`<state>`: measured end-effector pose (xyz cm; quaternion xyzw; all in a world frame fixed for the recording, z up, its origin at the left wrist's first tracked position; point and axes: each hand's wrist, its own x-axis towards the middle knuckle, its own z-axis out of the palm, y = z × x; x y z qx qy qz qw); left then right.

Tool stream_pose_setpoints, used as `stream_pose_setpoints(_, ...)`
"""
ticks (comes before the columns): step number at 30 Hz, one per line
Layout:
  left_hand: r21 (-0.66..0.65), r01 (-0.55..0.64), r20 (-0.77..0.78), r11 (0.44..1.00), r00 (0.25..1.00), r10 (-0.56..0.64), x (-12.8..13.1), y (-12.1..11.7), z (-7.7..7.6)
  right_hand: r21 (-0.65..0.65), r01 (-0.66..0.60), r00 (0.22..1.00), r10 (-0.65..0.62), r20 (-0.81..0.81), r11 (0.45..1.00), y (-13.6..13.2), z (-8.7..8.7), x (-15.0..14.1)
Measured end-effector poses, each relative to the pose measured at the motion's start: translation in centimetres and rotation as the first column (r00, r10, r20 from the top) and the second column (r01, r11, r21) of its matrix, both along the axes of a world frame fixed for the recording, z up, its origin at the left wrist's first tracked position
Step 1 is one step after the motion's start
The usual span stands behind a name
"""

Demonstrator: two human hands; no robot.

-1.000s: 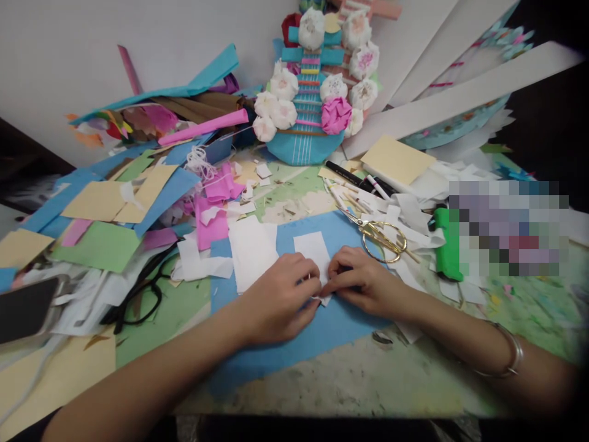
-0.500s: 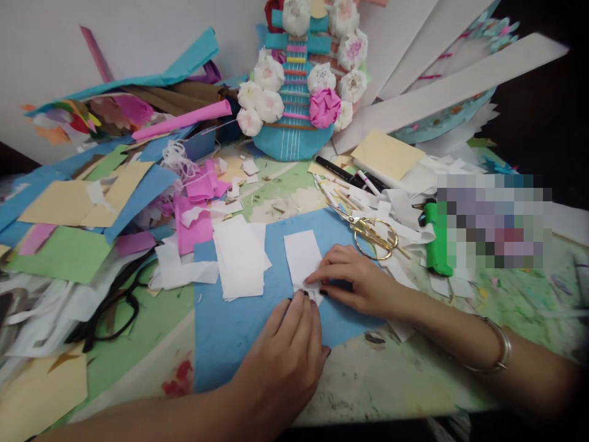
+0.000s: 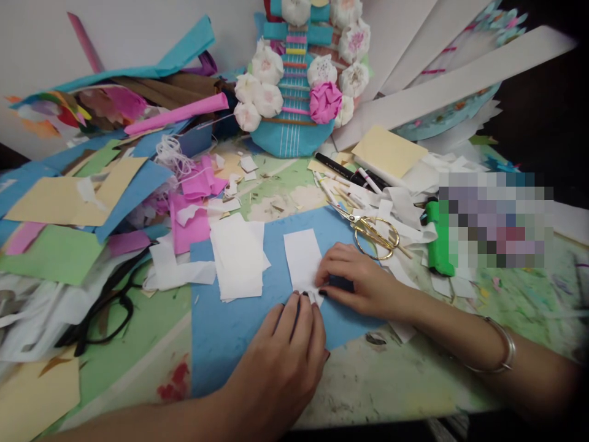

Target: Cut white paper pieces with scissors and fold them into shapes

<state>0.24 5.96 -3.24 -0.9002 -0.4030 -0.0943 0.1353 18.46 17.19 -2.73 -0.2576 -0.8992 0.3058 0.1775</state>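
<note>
**Both hands at the near edge of a small white slip**

From where I'm standing, best way to work that near edge: L fingertips light but even, so the thin stuff doesn't skid or tear; R fingers low & close to the corner, evening out creases bit by bit. Pressing too hard in 1 spot could pucker it, I'd say.

L hand [image 3: 285, 362] lies w/ fingers side by side, tips on the near edge; its grip is apart, thumb well back from the fingertips. R hand [image 3: 361, 279] has thumb & forefinger tips near each other by the near R corner; can't tell if its grip has paper pinched.

The white slip [image 3: 301, 255] is on the blue sheet [image 3: 216, 344], on the desk [image 3: 381, 380], R of a white paper stack [image 3: 237, 258], L of the gold-handled scissors [image 3: 354, 219]. Looks thin, plain, approx. rectangular; far part flat, near edge crinkled & partly hidden by fingers. Far side: blue guitar-shaped piece [image 3: 292, 138] w/ paper flowers.
</note>
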Motion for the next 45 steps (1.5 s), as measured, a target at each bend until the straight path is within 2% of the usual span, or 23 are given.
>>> stream_pose_setpoints(10,-0.047,-0.027,0.04,0.999,0.999,0.029,0.0,0.2,0.0,0.042,-0.008,0.995,0.004,0.099,0.999,-0.2,0.5,-0.3)
stream_pose_setpoints(22,-0.083,-0.021,0.066,0.996,0.997,0.026,-0.4,0.5,0.5,0.029,-0.005,0.994,0.002,0.106,1.0,-0.3,0.5,-0.2)
stream_pose_setpoints(25,-0.094,0.007,0.113,0.996,0.994,0.003,-0.8,1.3,0.9,0.014,-0.014,0.996,0.013,0.091,1.0,-0.2,0.4,-0.1)
stream_pose_setpoints(28,-0.132,0.067,0.24,0.989,0.97,-0.033,-1.4,2.7,1.1,0.009,-0.016,0.996,0.015,0.087,1.0,-0.1,0.4,-0.1)
stream_pose_setpoints(31,-0.298,0.102,0.409,0.949,0.912,0.031,-2.1,4.4,1.1,0.01,-0.018,0.995,0.017,0.096,1.0,-0.2,0.4,-0.1)
stream_pose_setpoints(34,-0.513,0.067,0.466,0.856,0.859,0.212,-2.5,5.8,1.2,0.012,-0.016,0.994,0.015,0.106,1.0,-0.2,0.5,-0.1)
stream_pose_setpoints(36,-0.61,0.102,0.49,0.786,0.828,0.272,-2.8,6.5,1.4,0.013,-0.015,0.994,0.014,0.11,1.0,-0.2,0.6,-0.2)
stream_pose_setpoints(40,-0.704,0.177,0.489,0.688,0.823,0.288,-3.1,7.4,2.0,0.017,-0.027,0.993,0.025,0.113,0.999,-0.2,0.6,-0.2)
stream_pose_setpoints(45,-0.716,0.182,0.474,0.674,0.836,0.277,-3.2,7.3,2.1,0.025,-0.017,0.993,0.014,0.115,1.0,-0.2,0.5,-0.2)
